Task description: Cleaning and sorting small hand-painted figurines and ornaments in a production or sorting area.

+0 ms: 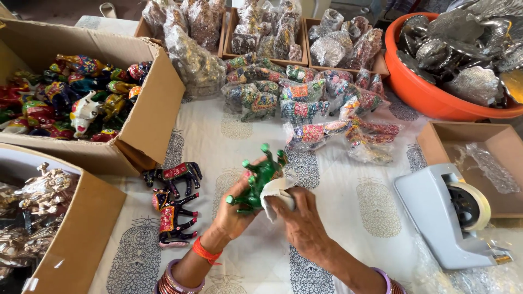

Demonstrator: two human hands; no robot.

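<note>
Gripping a green animal figurine from below, the left hand has its fingers curled tight around the body, legs pointing up and away. The right hand is closed on a small white cloth, pressing it against the figurine's side. Both are held just above the patterned tablecloth, near the middle of the table's front edge. Bangles and an orange thread circle the left wrist.

Just left of the hands lie 2 dark painted horse figurines, 1 standing, 1 on its side. To the right sits a grey tape dispenser, touching a shallow cardboard tray that holds clear plastic wrap.

At the left edge, a cardboard box holds pale metallic figures, and behind it a larger open box is full of bright painted animals. Beyond the hands, a heap of plastic-wrapped figurines spreads across the cloth. Farthest back stand 3 trays of wrapped pieces, and at the right an orange tub is piled with silver-coloured metal items.
</note>
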